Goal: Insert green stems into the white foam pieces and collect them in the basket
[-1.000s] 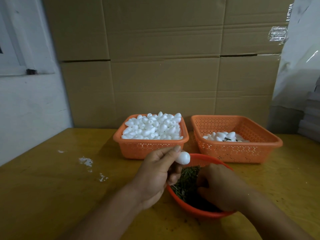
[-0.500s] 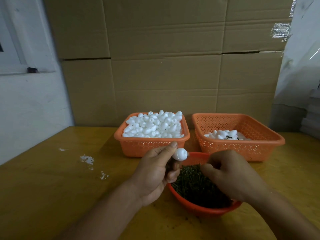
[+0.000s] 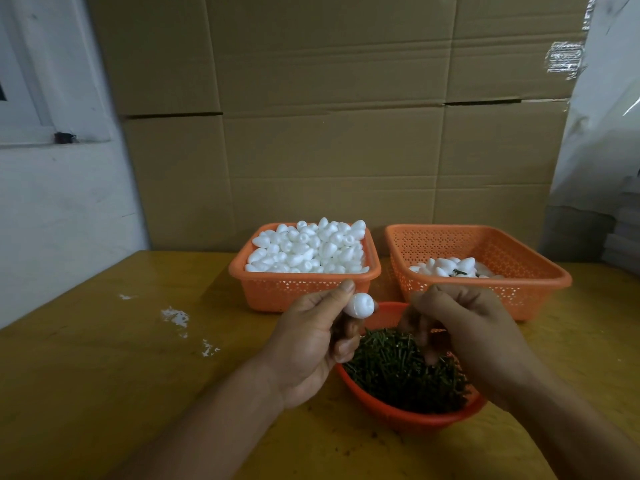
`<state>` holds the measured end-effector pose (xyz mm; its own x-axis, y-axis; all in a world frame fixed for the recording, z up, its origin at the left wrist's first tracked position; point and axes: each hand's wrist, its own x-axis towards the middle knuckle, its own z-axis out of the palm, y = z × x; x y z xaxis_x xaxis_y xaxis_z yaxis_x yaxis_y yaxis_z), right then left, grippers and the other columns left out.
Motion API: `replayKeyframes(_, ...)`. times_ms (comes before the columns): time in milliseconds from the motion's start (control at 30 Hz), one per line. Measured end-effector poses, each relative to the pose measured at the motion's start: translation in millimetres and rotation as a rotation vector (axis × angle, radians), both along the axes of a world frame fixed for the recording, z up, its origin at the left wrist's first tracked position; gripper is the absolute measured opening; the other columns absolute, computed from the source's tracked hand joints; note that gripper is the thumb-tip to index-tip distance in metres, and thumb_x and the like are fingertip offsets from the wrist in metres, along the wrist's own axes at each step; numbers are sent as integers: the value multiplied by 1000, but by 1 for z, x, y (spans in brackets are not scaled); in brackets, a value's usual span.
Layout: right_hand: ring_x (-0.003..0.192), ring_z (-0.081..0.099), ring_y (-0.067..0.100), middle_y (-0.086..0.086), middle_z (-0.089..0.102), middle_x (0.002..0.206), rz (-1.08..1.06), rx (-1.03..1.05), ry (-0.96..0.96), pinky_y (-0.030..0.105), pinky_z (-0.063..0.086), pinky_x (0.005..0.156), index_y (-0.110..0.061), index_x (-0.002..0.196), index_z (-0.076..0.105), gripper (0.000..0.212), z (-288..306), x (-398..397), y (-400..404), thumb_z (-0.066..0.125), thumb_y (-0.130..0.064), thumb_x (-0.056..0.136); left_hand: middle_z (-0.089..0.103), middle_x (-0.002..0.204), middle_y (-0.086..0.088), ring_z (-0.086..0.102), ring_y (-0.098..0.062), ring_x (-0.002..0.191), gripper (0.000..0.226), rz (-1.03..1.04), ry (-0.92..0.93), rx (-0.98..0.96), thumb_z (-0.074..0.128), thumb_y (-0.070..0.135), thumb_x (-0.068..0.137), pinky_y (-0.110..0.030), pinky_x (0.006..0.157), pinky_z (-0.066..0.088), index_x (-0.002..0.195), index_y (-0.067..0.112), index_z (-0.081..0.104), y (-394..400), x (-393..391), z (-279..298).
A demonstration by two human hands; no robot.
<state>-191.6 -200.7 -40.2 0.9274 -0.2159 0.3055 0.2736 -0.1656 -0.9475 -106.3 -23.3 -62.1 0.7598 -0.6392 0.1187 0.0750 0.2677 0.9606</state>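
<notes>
The left hand [image 3: 311, 344] pinches one white foam piece [image 3: 360, 305] between thumb and fingers, holding it up just above the far left rim of the red bowl [image 3: 408, 415]. The right hand [image 3: 464, 337] is curled over the pile of green stems [image 3: 398, 372] in that bowl, fingertips drawn together near its far side. Whether it already pinches a stem cannot be told; none shows between the fingers.

Judged from this, the step in hand is the joining of one stem to the held foam piece, at the point where the stem is being fetched. Next, the right hand needs a single stem lifted free of the tangled pile, turned end-on to the foam piece, and pushed straight into it while the left hand keeps it steady. The foam looks soft, so a skewed push could tear it.

On the far left of the yellow table [image 3: 104, 358] stands a basket [image 3: 298, 289] heaped with plain foam pieces. The basket on the far right [image 3: 526, 282] holds a few finished ones and is where this piece should go.
</notes>
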Motion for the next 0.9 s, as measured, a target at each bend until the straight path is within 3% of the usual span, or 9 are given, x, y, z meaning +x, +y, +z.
replayKeyframes(100,55,50,27,17,58,65,69,13,14,27,45,48,-10,57,65,42,4,-4,2,65,-48,75,48,63,0,41,-9,50,30,7,3,-1,59,45,89,-20,49,33,83,18,73,-1,0,0)
replayKeyframes(267,52,51,19,17,61,68,235,147,23,25,42,44,-7,68,73,30,4,-5,2,80,-36,74,47,62,0,39,-9,49,30,15,3,1,59,44,90,-20,48,32,78,20,72,-1,0,0)
replayKeyframes(900,59,55,19,17,70,80,269,98,0,25,49,50,-5,87,78,29,-2,-2,3,71,-31,77,45,59,-1,36,-9,47,33,23,-47,18,57,42,92,-20,46,29,74,18,70,-1,-5,2)
